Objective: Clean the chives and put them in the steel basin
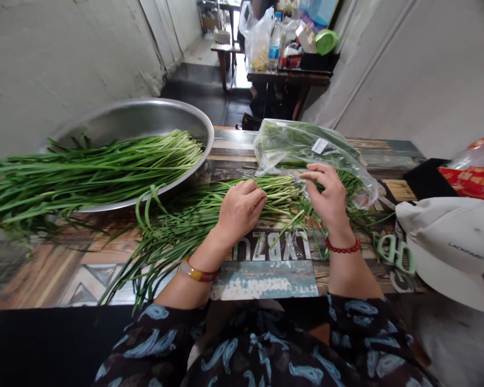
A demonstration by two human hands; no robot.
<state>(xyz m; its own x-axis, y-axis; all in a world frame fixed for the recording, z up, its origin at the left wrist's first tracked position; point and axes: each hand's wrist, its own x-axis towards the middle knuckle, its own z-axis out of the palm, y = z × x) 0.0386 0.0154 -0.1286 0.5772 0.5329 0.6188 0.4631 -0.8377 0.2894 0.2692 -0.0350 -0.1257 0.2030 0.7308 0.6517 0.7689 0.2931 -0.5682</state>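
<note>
A loose bunch of long green stalks lies across the patterned table, its pale ends pointing right. My left hand rests on this bunch with its fingers curled round some stalks near the pale ends. Just past those ends, my right hand is held with its fingers apart, beside the clear plastic bag, which contains more greens. Short trimmings and scraps lie between and below the hands. Whether a thin scrap is between the right fingers is not visible; they look separated.
A large metal bowl heaped with stalks stands at the left. Green-handled scissors and a pale cap lie at the right, near a red package. Behind is another table with a bottle and bags.
</note>
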